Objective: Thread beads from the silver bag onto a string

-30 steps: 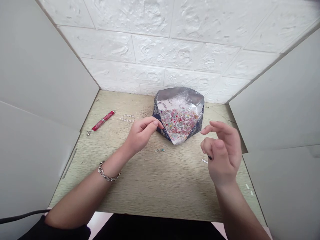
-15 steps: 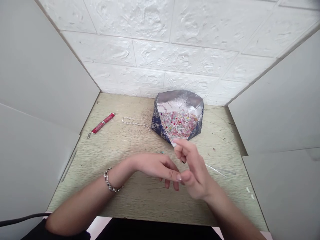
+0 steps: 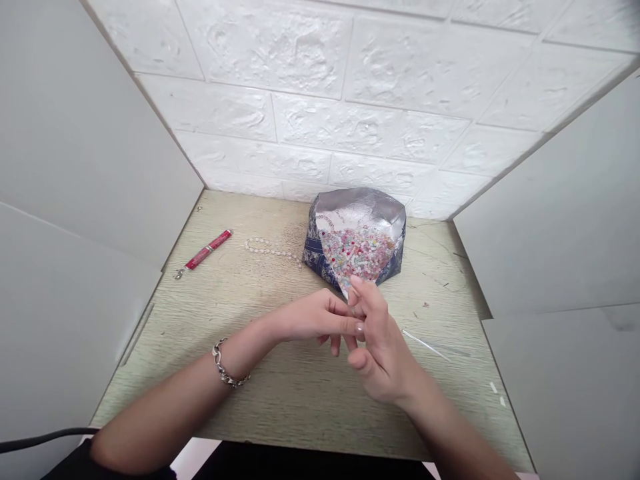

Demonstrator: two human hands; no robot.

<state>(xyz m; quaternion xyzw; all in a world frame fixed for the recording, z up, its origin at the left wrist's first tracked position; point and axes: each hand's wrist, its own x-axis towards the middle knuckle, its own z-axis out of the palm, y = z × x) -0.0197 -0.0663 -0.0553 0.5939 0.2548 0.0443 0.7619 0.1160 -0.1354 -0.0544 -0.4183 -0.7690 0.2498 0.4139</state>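
Observation:
My left hand (image 3: 317, 316) reaches in from the left, thumb and fingers pinched together. Whatever lies in that pinch is too small or too hidden to make out. My right hand (image 3: 383, 340) meets its fingertips, palm turned inward, with the thumb apart and the other fingers loosely bent. I see nothing in the right hand. Just beyond both hands is a bag (image 3: 314, 250) with a silvery lining and a blue patterned outside. Many small coloured beads (image 3: 357, 252) lie on its open flap.
A string of pale beads (image 3: 270, 250) lies left of the bag. Farther left is a red pen-like item (image 3: 207, 250) with a metal clasp. A thin white strip (image 3: 425, 345) and small white scraps (image 3: 502, 401) lie to the right. White panels (image 3: 560, 220) and a brick-patterned wall (image 3: 305, 120) enclose the table.
My left hand has moved slightly up toward the bag. My right thumb has come away from the left fingertips, which now rest closer to the right fingers. The view has tilted a little.

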